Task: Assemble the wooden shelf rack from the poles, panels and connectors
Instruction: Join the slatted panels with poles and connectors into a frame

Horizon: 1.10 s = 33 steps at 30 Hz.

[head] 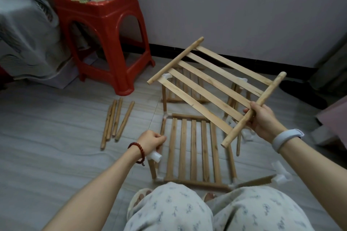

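A half-built wooden rack [193, 148] stands on the floor in front of my knees, its slatted shelves joined to upright poles by white connectors. My right hand [262, 118] grips the near round rail of a loose slatted panel [212, 82] and holds it tilted in the air above the rack. My left hand [153, 141] is closed around the rack's front left upright pole, just above a white connector [155, 156]. Several spare poles [117, 120] lie side by side on the floor to the left.
A red plastic stool [105, 30] stands at the back left beside a draped grey cloth [24, 30]. A white wall with a dark skirting runs behind the rack. Loose white connectors [280, 172] lie at the right by my knee. A pale box edge [334, 124] is at far right.
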Tool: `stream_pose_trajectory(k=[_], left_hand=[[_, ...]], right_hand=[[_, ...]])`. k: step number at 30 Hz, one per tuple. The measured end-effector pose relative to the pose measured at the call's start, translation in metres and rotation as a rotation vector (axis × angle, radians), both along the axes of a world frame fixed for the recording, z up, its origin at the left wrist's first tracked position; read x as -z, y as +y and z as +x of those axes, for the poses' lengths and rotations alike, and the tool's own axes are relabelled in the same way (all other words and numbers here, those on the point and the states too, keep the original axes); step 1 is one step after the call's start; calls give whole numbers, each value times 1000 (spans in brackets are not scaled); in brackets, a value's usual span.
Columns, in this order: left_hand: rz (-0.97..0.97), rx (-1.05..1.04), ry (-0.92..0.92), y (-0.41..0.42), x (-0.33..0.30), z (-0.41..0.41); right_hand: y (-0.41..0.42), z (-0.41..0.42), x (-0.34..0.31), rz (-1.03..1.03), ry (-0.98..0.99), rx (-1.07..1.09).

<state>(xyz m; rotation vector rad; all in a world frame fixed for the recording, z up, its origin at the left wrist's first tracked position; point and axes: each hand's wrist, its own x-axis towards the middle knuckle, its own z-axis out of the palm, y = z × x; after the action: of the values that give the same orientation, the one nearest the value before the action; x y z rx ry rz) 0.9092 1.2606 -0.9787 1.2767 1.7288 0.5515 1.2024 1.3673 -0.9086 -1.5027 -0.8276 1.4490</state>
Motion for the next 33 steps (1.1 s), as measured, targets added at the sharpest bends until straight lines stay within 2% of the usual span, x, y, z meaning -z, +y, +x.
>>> stream_pose_trajectory(k=[6,9,12,14,17,19,21,24,26,29,33], left_hand=[[66,-260,-32,12,-1,12],[83,-253,-99,14,2,41],[40,-119,-174,17,6,73],[4,39,-161,25,4,86],[36,342,-37,44,-7,91],[140,427,91,64,-15,81],[252,368,275,88,-20,63],[412,163,614,130,-20,32],[488,23,724,158,-19,14],[447,-61,725,200,-15,-5],[199,-37,522,242,-2,-22]], right_hand=[[10,-4,-5,10,62,34],[14,-2,-7,26,50,36],[13,3,-4,43,38,55],[14,8,-4,41,41,84],[15,18,-6,45,68,130],[16,22,-5,42,77,154],[19,24,0,30,84,165],[31,23,10,12,139,177],[39,20,16,2,156,189],[53,14,25,-1,180,208],[66,11,34,-1,193,216]])
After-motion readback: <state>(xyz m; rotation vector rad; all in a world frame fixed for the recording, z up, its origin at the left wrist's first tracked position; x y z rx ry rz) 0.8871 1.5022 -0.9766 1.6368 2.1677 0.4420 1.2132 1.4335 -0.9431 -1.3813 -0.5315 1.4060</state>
